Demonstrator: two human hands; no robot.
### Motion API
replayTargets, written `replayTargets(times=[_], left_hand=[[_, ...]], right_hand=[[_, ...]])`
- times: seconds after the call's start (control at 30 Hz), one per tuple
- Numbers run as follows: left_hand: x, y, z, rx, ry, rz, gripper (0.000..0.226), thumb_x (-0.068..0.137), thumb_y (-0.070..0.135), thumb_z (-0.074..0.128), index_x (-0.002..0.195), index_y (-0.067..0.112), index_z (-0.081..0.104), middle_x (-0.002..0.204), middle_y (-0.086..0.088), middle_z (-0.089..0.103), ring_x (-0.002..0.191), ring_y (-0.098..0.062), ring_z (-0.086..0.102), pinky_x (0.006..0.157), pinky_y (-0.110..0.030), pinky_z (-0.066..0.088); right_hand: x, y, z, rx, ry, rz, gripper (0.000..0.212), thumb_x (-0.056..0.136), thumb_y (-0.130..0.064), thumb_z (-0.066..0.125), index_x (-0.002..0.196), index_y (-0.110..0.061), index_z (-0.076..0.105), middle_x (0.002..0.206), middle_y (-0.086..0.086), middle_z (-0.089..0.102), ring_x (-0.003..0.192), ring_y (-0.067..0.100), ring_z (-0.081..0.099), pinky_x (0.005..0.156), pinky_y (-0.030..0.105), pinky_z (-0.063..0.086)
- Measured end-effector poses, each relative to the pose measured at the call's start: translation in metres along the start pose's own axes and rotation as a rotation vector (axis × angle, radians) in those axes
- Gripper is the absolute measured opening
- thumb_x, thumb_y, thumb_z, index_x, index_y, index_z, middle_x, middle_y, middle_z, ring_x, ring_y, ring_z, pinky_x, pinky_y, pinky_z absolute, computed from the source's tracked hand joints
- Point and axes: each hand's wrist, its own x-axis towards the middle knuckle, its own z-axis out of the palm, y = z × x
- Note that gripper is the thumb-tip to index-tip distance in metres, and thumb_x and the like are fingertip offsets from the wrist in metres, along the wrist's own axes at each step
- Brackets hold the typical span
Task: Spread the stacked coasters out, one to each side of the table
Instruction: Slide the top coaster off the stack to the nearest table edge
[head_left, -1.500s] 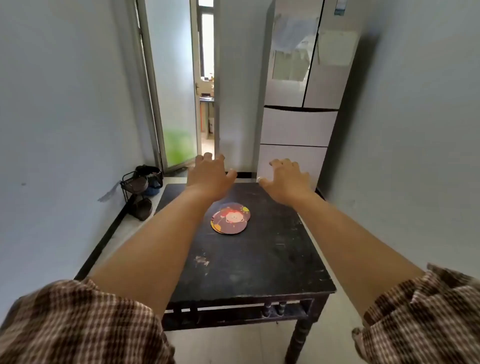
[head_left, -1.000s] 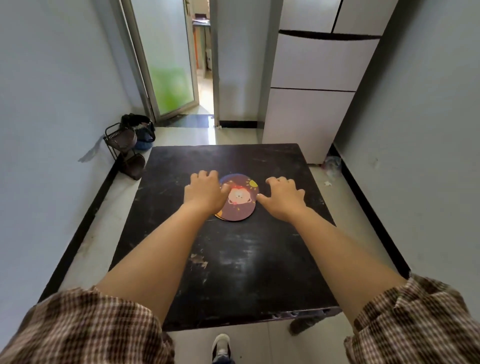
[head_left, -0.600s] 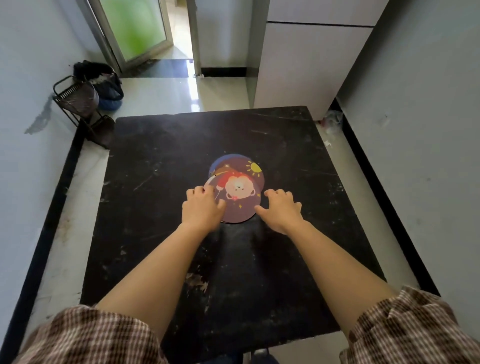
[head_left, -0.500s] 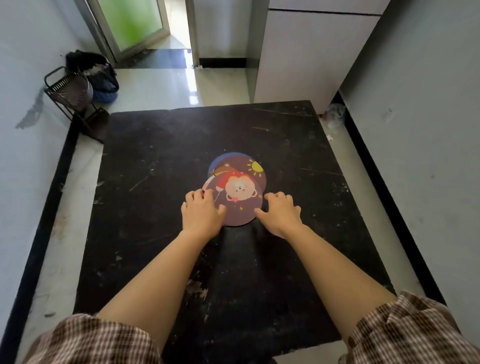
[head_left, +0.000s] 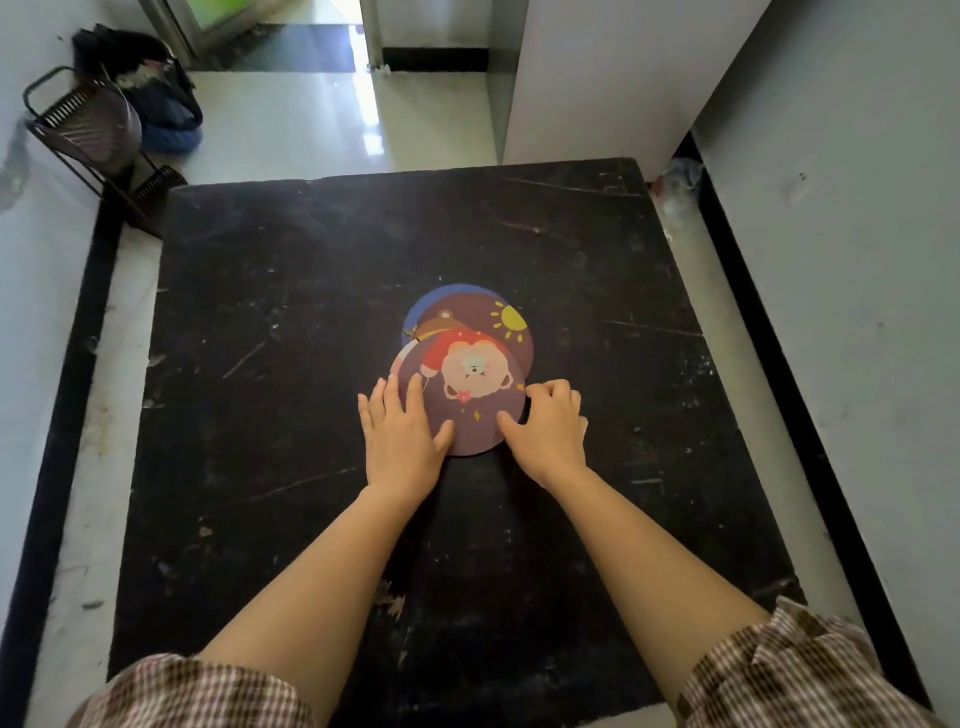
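Both hands flat on the coaster stack (head_left: 470, 374) mid-table (head_left: 260, 312): left hand (head_left: 400, 441) at 8 o'clock, right hand (head_left: 550, 431) at 4.

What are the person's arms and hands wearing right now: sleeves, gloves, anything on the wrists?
Both hands, left hand and right hand, are bare: no gloves, and no rings or watch visible. Forearms are uncovered. The left sleeve and right sleeve are brown-and-cream checked fabric, sitting up near the elbows.
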Motion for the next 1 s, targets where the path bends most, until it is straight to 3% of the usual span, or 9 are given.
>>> replayTargets(times=[0.17, 0.33, 0.47, 0.6, 0.7, 0.8, 0.87, 0.93, 1.0], left_hand=[[0.000, 0.004, -0.003, -0.094, 0.004, -0.056, 0.068, 0.083, 0.041, 0.063, 0.140, 0.020, 0.030, 0.146, -0.017, 0.032, 0.137, -0.035, 0.019, 0.116, -0.050, 0.015], [-0.005, 0.006, -0.010, -0.188, 0.016, -0.124, 0.072, 0.083, 0.042, 0.062, 0.142, 0.018, 0.028, 0.141, -0.014, 0.036, 0.133, -0.031, 0.023, 0.113, -0.048, 0.023], [-0.013, 0.011, -0.020, -0.376, 0.054, -0.085, 0.067, 0.088, 0.037, 0.057, 0.144, 0.015, 0.027, 0.146, -0.011, 0.034, 0.136, -0.026, 0.020, 0.107, -0.042, 0.031], [-0.035, 0.018, -0.027, -0.428, -0.006, 0.047, 0.057, 0.092, 0.037, 0.052, 0.142, 0.014, 0.035, 0.138, -0.007, 0.046, 0.128, -0.023, 0.037, 0.100, -0.037, 0.036], [-0.065, 0.023, -0.023, -0.455, -0.099, 0.107, 0.033, 0.089, 0.033, 0.058, 0.117, 0.016, 0.064, 0.110, -0.002, 0.067, 0.105, -0.020, 0.058, 0.085, -0.032, 0.045], [-0.099, 0.028, -0.014, -0.528, -0.183, 0.018, 0.017, 0.086, 0.028, 0.063, 0.086, 0.015, 0.073, 0.080, -0.001, 0.072, 0.080, -0.020, 0.066, 0.068, -0.034, 0.053], [-0.118, 0.026, -0.005, -0.622, -0.160, -0.124, 0.017, 0.084, 0.027, 0.066, 0.085, 0.012, 0.075, 0.080, -0.005, 0.074, 0.077, -0.021, 0.068, 0.071, -0.039, 0.055], [-0.137, 0.021, 0.004, -0.796, -0.133, -0.327, 0.017, 0.083, 0.026, 0.069, 0.093, 0.013, 0.076, 0.089, -0.005, 0.075, 0.083, -0.019, 0.069, 0.080, -0.041, 0.056], [-0.155, 0.016, 0.014, -0.972, -0.095, -0.508, 0.012, 0.082, 0.024, 0.070, 0.092, 0.020, 0.076, 0.088, -0.003, 0.075, 0.085, -0.019, 0.070, 0.084, -0.044, 0.055]], right_hand=[[-0.003, -0.010, 0.000, 0.466, -0.056, 0.102, 0.038, 0.083, -0.020, 0.062, 0.108, -0.028, 0.034, 0.102, 0.004, 0.058, 0.090, 0.020, 0.060, 0.070, 0.034, 0.051], [0.001, -0.010, -0.015, 0.604, -0.062, 0.113, 0.038, 0.086, -0.003, 0.050, 0.106, -0.034, 0.042, 0.094, 0.015, 0.064, 0.083, 0.026, 0.064, 0.073, 0.048, 0.057], [0.000, -0.002, -0.043, 0.699, -0.143, 0.045, 0.039, 0.086, 0.005, 0.037, 0.106, -0.025, 0.051, 0.082, 0.008, 0.062, 0.067, 0.018, 0.059, 0.049, 0.023, 0.049], [-0.019, 0.011, -0.065, 0.610, -0.406, -0.051, 0.038, 0.088, 0.010, 0.029, 0.100, -0.013, 0.057, 0.057, -0.002, 0.060, 0.053, 0.012, 0.058, 0.043, 0.016, 0.044], [-0.032, 0.021, -0.069, 0.483, -0.559, -0.073, 0.037, 0.092, 0.007, 0.029, 0.097, -0.011, 0.060, 0.074, 0.005, 0.062, 0.064, 0.017, 0.060, 0.048, 0.018, 0.049], [-0.046, 0.035, -0.061, 0.388, -0.609, -0.120, 0.031, 0.094, 0.001, 0.035, 0.104, -0.011, 0.062, 0.092, 0.003, 0.061, 0.070, 0.019, 0.058, 0.057, 0.024, 0.050], [-0.054, 0.049, -0.052, 0.375, -0.560, -0.127, 0.021, 0.095, -0.015, 0.047, 0.111, -0.014, 0.060, 0.096, 0.005, 0.063, 0.076, 0.025, 0.058, 0.067, 0.034, 0.049], [-0.062, 0.065, -0.044, 0.377, -0.500, -0.079, 0.030, 0.089, -0.033, 0.059, 0.113, -0.015, 0.060, 0.106, 0.008, 0.063, 0.093, 0.024, 0.061, 0.079, 0.038, 0.051], [-0.073, 0.081, -0.039, 0.372, -0.486, -0.006, 0.043, 0.084, -0.038, 0.064, 0.117, -0.012, 0.059, 0.110, 0.006, 0.060, 0.099, 0.021, 0.059, 0.079, 0.034, 0.049]])
